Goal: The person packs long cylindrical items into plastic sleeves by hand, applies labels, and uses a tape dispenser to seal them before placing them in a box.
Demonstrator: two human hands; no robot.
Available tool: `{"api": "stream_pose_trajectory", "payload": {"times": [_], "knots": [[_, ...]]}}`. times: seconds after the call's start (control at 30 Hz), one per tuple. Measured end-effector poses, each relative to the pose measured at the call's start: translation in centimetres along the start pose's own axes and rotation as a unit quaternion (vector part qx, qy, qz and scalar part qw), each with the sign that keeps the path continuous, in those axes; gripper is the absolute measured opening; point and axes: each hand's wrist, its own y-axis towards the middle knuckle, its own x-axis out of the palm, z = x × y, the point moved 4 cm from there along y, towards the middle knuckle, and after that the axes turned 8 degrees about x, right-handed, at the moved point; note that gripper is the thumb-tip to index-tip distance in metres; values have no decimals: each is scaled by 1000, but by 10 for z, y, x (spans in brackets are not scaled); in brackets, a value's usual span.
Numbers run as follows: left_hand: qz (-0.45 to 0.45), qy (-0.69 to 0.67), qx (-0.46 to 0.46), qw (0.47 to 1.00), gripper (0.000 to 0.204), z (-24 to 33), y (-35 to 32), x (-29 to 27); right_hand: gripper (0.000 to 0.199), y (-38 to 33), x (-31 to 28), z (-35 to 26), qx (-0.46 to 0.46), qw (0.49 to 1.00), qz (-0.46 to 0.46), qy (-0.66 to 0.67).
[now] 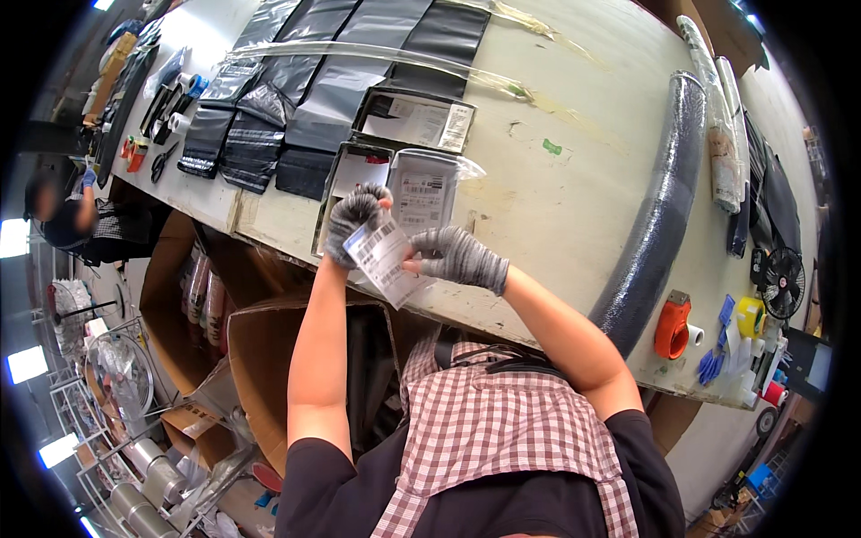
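Note:
Grey knit fingerless gloves cover both hands. My left hand point(357, 222) is closed on the upper left of a white printed label sheet point(386, 257) with barcodes. At the sheet's right edge, the bare fingertips of my right hand point(462, 258) pinch it. Just beyond my hands, a pile of similar printed labels point(423, 190) in clear plastic lies in a shallow open box. A dark-rimmed compartment point(366, 169) beside it holds a small red item, partly hidden by my left hand. Farther back sits another shallow dark-rimmed tray point(417, 121) with pale contents.
Black plastic bags point(332, 81) cover the table's far left. Scissors point(163, 161) lie near the left edge. A wrapped dark roll point(659, 197), an orange tape dispenser point(672, 327) and a small fan point(782, 282) are at right. Cardboard boxes point(269, 359) stand below the edge. Another person point(85, 215) works far left.

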Motion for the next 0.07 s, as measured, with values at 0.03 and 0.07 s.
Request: {"api": "stream_pose_trajectory", "payload": {"times": [0.03,0.07], "knots": [[27,-50,-83,995,11,-6,4,-10,28,3,0,3,37,997,-4,62],[35,-100,-85,991,11,-18,9,-21,28,8,3,10,73,990,-7,124]]}}
